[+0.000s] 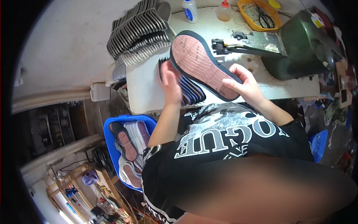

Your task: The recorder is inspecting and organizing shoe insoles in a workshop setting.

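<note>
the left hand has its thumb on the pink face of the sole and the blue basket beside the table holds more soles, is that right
One slip: in the head view, the right hand has its thumb on the pink face of the sole, not the left hand. The blue basket beside the table does hold more soles.

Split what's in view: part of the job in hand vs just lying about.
Seems part of the job:
pink, dark-rimmed sole, in the right hand
stack of dark-edged soles, by the left hand
green machine, likely, though untouched

Apparently just lying about:
white bottle with blue label
red-tipped bottle
yellow basket
white jug
</note>
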